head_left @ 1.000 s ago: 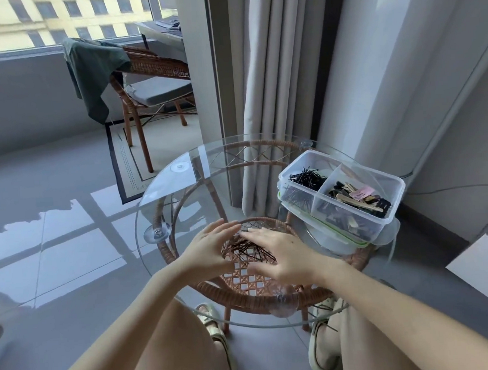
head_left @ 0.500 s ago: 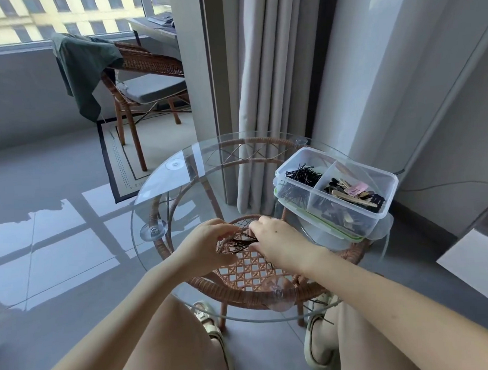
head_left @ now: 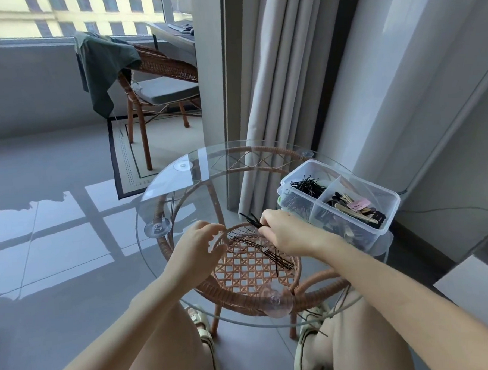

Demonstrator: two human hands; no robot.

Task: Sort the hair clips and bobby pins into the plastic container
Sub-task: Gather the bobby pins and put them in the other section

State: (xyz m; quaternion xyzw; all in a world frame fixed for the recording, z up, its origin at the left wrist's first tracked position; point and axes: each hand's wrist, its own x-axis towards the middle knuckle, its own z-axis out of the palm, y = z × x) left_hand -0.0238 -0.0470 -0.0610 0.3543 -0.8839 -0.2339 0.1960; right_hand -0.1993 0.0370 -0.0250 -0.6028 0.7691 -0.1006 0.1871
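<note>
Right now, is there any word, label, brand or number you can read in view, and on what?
None can be read.
The container shows no label or brand.
The bobby pins pinched in the right hand bear no print.
The rug has small marks along its border, too small to tell whether they are letters.
</note>
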